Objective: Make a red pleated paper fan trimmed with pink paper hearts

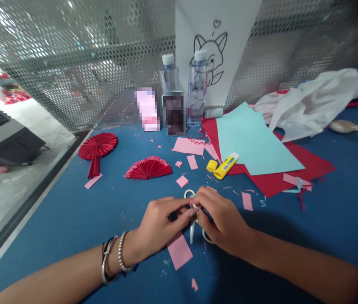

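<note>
My left hand (161, 223) and my right hand (221, 219) meet fingertip to fingertip over the blue table (71, 211), pinching a tiny pink paper piece (192, 205) between them. White-handled scissors (192, 230) lie on the table under the hands, mostly hidden. A pink paper rectangle (179, 250) lies just below my left fingers. Bracelets circle my left wrist.
Two red pleated paper fans (98, 147) (148, 168) lie to the left. A yellow glue stick (226, 165) with its cap (211, 165) off rests by light blue paper (255, 145) and red sheets (277, 177). Water bottles (198, 88), white cloth (312, 103) and pink scraps (189, 145) are farther back.
</note>
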A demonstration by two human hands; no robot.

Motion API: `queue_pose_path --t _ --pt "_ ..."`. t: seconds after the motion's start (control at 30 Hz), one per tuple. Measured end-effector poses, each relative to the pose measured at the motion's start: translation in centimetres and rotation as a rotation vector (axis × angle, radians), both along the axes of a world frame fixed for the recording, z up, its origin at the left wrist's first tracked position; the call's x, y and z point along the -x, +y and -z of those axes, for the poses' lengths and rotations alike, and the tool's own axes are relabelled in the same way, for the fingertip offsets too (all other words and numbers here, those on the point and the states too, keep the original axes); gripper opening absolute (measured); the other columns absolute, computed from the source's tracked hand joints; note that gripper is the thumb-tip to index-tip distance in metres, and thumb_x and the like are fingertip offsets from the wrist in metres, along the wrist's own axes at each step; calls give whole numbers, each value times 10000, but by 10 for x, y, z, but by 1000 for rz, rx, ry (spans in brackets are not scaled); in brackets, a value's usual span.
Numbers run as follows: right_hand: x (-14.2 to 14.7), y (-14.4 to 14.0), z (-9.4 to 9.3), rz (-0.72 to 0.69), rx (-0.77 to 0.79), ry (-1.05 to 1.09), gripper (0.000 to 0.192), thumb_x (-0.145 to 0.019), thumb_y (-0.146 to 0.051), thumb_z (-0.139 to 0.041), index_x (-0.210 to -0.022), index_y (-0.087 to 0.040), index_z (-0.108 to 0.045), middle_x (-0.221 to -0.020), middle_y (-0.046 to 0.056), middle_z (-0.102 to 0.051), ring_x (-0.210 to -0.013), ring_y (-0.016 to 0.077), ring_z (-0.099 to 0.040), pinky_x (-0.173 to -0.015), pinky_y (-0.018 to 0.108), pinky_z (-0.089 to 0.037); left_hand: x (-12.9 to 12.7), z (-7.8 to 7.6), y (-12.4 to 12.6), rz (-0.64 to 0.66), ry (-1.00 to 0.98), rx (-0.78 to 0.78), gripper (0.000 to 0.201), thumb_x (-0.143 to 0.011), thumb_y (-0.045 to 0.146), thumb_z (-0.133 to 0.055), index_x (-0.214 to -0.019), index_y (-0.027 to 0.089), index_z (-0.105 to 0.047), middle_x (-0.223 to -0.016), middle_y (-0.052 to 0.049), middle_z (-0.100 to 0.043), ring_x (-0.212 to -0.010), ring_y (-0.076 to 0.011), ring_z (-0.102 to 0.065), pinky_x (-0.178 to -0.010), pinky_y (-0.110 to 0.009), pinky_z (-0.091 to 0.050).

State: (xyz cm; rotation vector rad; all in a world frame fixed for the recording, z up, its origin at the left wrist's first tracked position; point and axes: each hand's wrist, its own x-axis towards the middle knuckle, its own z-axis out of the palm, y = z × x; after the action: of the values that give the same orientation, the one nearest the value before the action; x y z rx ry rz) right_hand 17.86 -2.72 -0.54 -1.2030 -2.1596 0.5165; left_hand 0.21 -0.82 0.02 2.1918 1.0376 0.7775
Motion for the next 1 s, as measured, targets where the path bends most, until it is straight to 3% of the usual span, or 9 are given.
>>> queue_pose_path --t 0.17,0.5,0.8,1.0 --pt "2 -3 3 11 -53 -14 146 -755 -90 -420 -831 -194 -489 -813 38 -530 -799 197 -475 -695 329 -380 0 1 0 -19 -38 78 227 -798 333 -601 -974 213 -679 -661 -6 -665 -598 -107 -578 -581 -203 -439" --pt "3 1 9 15 -201 -40 166 -761 -101 -406 -795 -207 -529 -747 32 -564 -730 188 -524 -687 319 -421 2 2 -1 -41 -14 58 191 -819 324 -568 -919 238 -706 -648 -13 -677 -566 -115 -566 -544 -204 -422" --pt "4 5 5 -57 -173 -41 153 -821 -130 -370 -738 -203 -477 -714 28 -578 -669 156 -529 -573 254 -413 1 0 -1 46 -105 85 295 -902 272 -422 -800 197 -687 -662 -14 -693 -597 -112 -603 -610 -197 -452" --pt "5 5 6 -95 -177 -26 126 -793 -124 -382 -760 -204 -474 -695 27 -584 -653 153 -542 -542 236 -412 1 1 0 -25 -125 20 318 -891 262 -418 -735 165 -677 -601 -25 -673 -541 -103 -583 -561 -185 -439"
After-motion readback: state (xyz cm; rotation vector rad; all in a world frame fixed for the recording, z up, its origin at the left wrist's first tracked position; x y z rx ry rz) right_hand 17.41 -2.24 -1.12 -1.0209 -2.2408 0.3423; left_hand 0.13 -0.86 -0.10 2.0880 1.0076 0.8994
